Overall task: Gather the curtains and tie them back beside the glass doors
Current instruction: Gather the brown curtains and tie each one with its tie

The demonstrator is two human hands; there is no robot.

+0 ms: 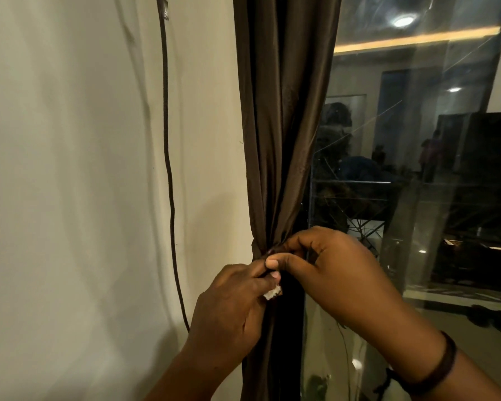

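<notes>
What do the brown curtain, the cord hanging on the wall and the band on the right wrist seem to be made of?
Curtain: thin woven fabric with a satin-like sheen, judging by soft highlights along its folds; probably synthetic. Cord: dark braided or twisted rope, matte; the fibre cannot be told. Wrist band: dark, matte, possibly thread or leather; too dim to settle.

Brown curtain [281,117] bunched beside glass door [417,169], left hand [232,302] and right hand [327,267] pinching its tie-back [273,293]
</notes>
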